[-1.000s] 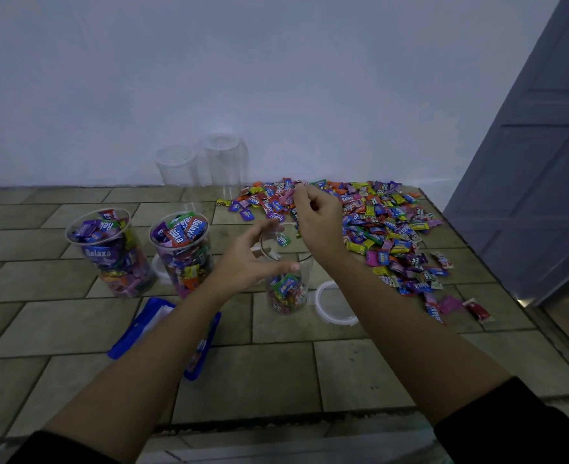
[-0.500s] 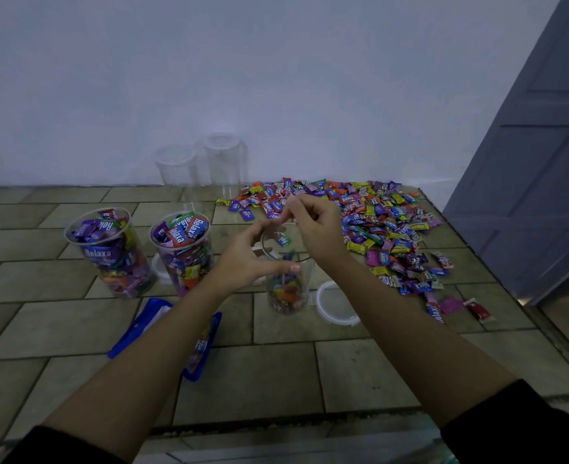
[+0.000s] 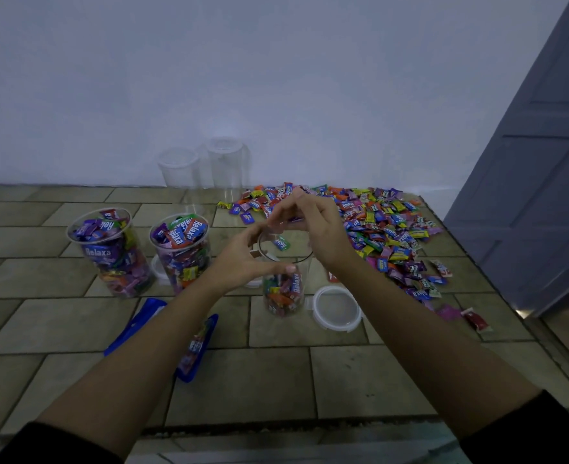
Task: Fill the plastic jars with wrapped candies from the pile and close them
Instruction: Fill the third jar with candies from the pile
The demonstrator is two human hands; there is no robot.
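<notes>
Clear plastic jar (image 3: 283,296), partly filled, is gripped near its rim by the left hand (image 3: 239,262); the right hand (image 3: 320,226) is held above its mouth, fingers bunched, and whether anything is pinched cannot be told; the candy pile (image 3: 383,229) lies just behind

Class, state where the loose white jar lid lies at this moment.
In the head view, the lid lies flat on the tiled surface, right of centre, just right of the partly filled jar that the left hand holds.
</notes>
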